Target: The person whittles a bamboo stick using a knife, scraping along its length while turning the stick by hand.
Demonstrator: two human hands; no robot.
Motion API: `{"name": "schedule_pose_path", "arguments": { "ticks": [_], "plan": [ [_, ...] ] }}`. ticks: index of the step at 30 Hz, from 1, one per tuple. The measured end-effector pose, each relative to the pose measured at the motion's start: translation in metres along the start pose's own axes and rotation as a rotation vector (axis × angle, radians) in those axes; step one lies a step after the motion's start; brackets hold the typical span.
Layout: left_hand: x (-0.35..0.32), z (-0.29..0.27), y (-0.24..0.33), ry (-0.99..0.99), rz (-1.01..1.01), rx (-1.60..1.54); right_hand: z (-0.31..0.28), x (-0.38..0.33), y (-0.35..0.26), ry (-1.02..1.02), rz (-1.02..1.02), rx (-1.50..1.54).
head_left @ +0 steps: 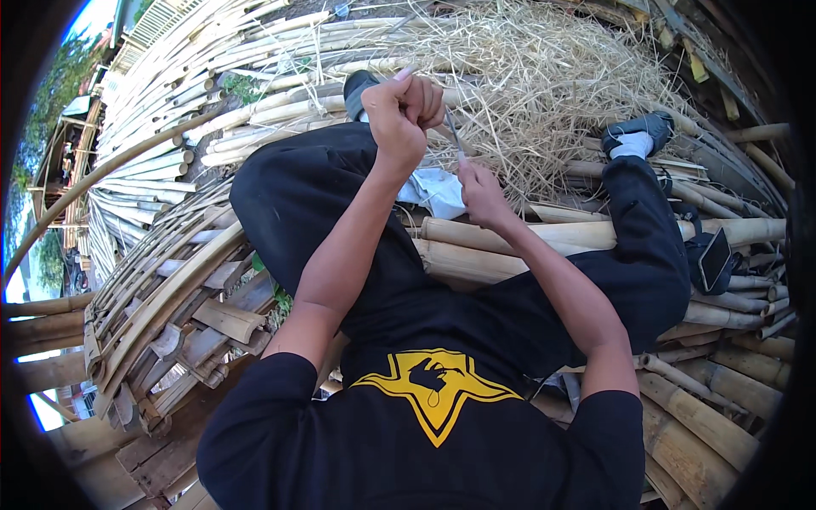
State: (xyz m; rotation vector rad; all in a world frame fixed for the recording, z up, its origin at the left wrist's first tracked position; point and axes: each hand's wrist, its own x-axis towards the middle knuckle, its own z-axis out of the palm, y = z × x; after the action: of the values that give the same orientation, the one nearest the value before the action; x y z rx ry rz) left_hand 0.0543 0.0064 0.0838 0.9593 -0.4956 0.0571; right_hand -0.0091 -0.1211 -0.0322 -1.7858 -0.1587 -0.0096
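Note:
My left hand (401, 119) is raised above my left knee, fingers curled into a fist with the thumb up. What it grips, if anything, is hidden by the fingers. Just to its right, my right hand (483, 195) is closed around the handle of a knife (453, 132). The thin grey blade points up and away from me, its upper part close to the left fist. Below and between the hands, a pale cloth or plastic sheet (438, 191) lies by the bamboo poles (484, 242).
A heap of dry bamboo shavings (544, 93) spreads between my feet. Stacked split bamboo (161, 297) lies at left, with a long curved pole (110, 183) crossing over it. A phone (714, 259) in a dark pouch is by my right knee. More poles (697, 433) lie at lower right.

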Motion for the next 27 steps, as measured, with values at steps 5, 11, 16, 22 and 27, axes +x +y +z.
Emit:
{"name": "schedule_pose_path", "arguments": {
  "ticks": [5,11,16,22,27],
  "plan": [
    [0.001,-0.018,-0.003,0.105,-0.04,-0.008,0.002,0.006,-0.022,-0.115,0.135,-0.122],
    [-0.005,-0.003,-0.007,0.012,-0.048,0.005,-0.008,0.005,0.02,-0.072,0.143,-0.219],
    [0.002,-0.019,-0.004,0.102,-0.061,-0.037,0.005,0.008,-0.008,-0.069,0.121,-0.225],
    [-0.003,-0.009,-0.013,0.002,-0.075,0.015,-0.019,0.019,0.041,-0.192,0.18,-0.361],
    [0.0,-0.013,-0.006,0.074,-0.075,-0.015,0.001,0.012,0.026,-0.073,0.197,-0.35]
  ]
}}
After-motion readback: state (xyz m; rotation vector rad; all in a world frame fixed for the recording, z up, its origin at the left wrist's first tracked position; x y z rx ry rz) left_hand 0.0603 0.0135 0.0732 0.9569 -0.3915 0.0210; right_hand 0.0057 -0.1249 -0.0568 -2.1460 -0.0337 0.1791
